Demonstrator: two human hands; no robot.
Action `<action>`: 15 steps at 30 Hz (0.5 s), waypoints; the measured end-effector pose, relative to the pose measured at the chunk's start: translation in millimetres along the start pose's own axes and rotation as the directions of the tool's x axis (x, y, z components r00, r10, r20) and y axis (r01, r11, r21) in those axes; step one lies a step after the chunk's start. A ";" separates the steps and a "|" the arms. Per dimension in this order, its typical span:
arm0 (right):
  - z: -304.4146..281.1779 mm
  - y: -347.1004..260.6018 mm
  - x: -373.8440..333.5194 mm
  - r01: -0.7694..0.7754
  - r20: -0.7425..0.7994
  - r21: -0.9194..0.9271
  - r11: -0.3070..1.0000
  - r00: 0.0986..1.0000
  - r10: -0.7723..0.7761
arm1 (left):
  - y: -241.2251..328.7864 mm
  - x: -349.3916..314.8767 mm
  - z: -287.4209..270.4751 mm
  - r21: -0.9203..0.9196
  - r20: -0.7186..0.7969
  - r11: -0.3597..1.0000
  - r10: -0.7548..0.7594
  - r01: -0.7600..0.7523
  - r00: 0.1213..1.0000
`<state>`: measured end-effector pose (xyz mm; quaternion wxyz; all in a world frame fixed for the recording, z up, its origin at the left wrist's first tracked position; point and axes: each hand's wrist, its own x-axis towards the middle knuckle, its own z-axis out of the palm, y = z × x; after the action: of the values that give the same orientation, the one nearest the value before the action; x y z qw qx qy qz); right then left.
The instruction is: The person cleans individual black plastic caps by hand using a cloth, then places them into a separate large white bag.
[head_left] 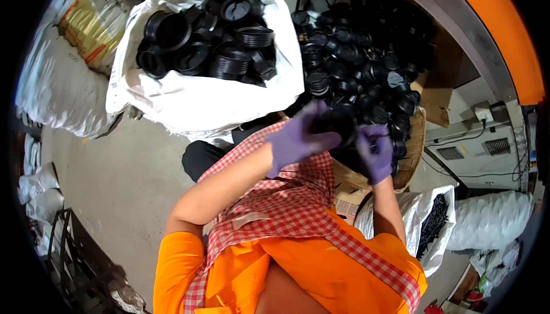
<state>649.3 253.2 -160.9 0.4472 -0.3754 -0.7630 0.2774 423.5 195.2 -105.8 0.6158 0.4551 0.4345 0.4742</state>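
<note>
My left hand (pixel 298 142), in a purple glove, is closed on a black round plastic part (pixel 338 126) with a wide rim. Its thumb lies along the near side of the part, which is a little smeared by motion. Just right of it, my right hand (pixel 375 155), gloved alike, has its fingers curled together. Whatever sits in those fingers is too small and dark to make out. Beyond both hands spreads a big heap of black round plastic parts (pixel 344 56), loose and stacked.
An open white woven sack (pixel 206 105) at the far left holds more black round parts. A cardboard sheet (pixel 349 179) lies below the heap. At right stands a white sack (pixel 395 214) with thin black pieces, beside a machine with an orange frame (pixel 498 22). Full sacks (pixel 63 85) line the left.
</note>
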 end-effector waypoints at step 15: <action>49.3 -43.8 28.7 -0.612 0.960 0.265 0.745 0.236 -0.147 | 5.2 -47.6 -65.1 0.268 0.354 0.797 0.442 -0.542 0.825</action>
<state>582.1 247.7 -136.0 -0.0589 -0.0855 -0.6664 0.7383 351.4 159.0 -109.4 0.4306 0.7176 0.2893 0.4646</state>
